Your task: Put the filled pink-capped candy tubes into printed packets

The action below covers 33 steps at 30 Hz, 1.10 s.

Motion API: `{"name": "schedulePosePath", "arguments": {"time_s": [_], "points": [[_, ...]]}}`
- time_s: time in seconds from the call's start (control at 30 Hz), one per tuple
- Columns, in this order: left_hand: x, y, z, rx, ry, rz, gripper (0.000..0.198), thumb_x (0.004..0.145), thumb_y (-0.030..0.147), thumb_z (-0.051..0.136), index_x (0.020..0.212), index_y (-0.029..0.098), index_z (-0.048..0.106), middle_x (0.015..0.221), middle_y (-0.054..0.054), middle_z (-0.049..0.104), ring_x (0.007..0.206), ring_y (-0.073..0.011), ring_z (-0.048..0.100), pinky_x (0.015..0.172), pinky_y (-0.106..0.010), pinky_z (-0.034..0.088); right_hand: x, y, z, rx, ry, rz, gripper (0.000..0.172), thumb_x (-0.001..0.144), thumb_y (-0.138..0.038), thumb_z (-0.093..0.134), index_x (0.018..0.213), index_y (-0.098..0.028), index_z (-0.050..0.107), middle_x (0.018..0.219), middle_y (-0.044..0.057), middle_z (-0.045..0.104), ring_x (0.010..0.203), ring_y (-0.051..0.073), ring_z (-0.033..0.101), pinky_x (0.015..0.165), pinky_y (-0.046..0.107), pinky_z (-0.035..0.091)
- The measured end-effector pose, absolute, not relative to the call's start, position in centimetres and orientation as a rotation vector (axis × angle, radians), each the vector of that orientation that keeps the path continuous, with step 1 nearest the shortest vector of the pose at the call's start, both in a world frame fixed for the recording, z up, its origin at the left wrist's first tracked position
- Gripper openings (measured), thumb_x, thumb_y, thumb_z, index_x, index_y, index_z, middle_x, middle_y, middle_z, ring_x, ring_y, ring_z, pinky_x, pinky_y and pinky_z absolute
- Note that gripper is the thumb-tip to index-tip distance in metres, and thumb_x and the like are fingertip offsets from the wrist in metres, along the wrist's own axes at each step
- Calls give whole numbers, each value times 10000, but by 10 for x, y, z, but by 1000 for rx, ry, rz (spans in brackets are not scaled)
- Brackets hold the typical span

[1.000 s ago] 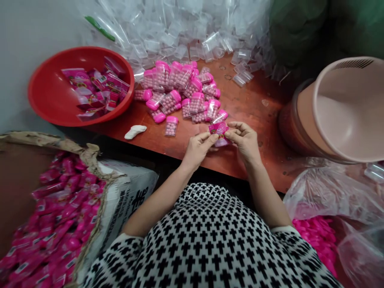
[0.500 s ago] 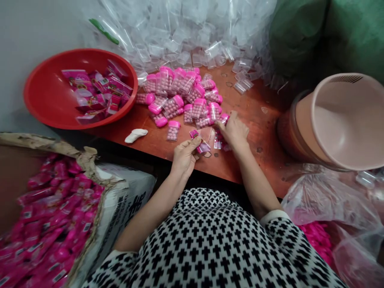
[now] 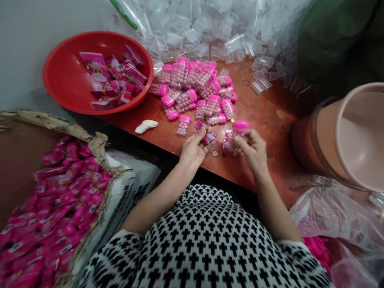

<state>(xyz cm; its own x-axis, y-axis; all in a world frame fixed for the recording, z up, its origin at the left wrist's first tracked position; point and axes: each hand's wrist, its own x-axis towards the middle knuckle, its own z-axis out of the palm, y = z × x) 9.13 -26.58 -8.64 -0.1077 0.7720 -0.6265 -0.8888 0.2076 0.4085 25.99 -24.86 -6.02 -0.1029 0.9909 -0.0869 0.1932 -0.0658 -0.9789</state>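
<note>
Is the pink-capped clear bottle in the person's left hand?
No, the pink-capped clear bottle is in the right hand, while the left hand is beside a pink wrapper.

My right hand can swing right over the table until the bucket blocks it, while the bottle pile bars the far side and the basin and carton crowd past my left hand.
</note>
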Motion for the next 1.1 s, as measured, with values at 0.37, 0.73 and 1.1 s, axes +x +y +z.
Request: {"name": "schedulePosePath", "arguments": {"time_s": [0.37, 0.73, 1.1], "points": [[115, -271, -76, -40, 850, 1411, 300, 651, 286, 866, 728, 148, 611, 658, 12, 668, 591, -96, 648, 579, -190, 534, 236, -299, -70, -1288, -1168, 1481, 301, 775, -423, 736, 896, -189, 590, 657, -47, 685, 449, 74, 606, 422, 174, 517], [112, -272, -70, 252, 845, 1380, 434, 552, 336, 905, 805, 156, 602, 685, 36, 667, 512, -73, 598, 461, -180, 444, 234, -299, -80, -1253, -1147, 1391, 293, 759, -413, 746, 884, -198, 591, 684, -50, 681, 475, 68, 606, 447, 177, 528], [114, -271, -68, 314, 897, 1256, 402, 531, 350, 911, 700, 120, 628, 584, 29, 624, 476, -71, 569, 472, -190, 471, 233, -298, -83, -1208, -1131, 1358, 281, 756, -394, 753, 891, -198, 603, 686, -44, 696, 483, 69, 614, 453, 173, 535]]}}
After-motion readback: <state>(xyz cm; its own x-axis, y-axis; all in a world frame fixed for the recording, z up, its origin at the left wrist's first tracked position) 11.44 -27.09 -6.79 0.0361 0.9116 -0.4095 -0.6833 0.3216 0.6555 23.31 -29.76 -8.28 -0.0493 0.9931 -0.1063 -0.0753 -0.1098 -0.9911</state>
